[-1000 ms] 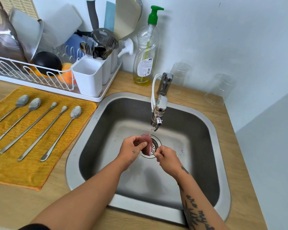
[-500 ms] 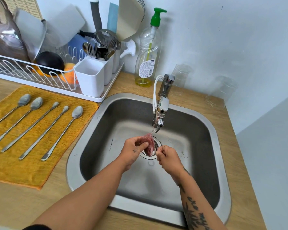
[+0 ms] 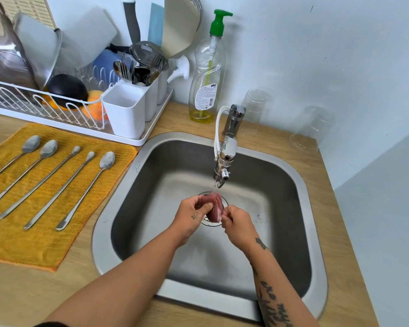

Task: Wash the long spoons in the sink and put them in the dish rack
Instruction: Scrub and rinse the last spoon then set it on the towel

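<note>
Pale wood-grain countertop (image 3: 33,291) meets a plain light wall, and set into it is a brushed-steel sink (image 3: 316,232) with rounded corners. At nine o'clock from the basin, five long spoons (image 3: 38,184) lie side by side, apart from each other, on a ribbed mustard-yellow cloth (image 3: 33,244). They are slim and polished, with small oval bowls toward eleven o'clock and handles toward seven. None is in the basin or in the white wire dish rack (image 3: 69,126) at ten o'clock, which is crowded with other ware. Over the drain, the left hand (image 3: 191,215) grasps a folded pink mesh scrubber (image 3: 214,205), thumb across its face. The right hand (image 3: 237,226) pinches its lower edge. A thin stream falls on it from the chrome faucet (image 3: 227,149). A clear soap bottle (image 3: 207,74) with a green pump stands at twelve o'clock.
</note>
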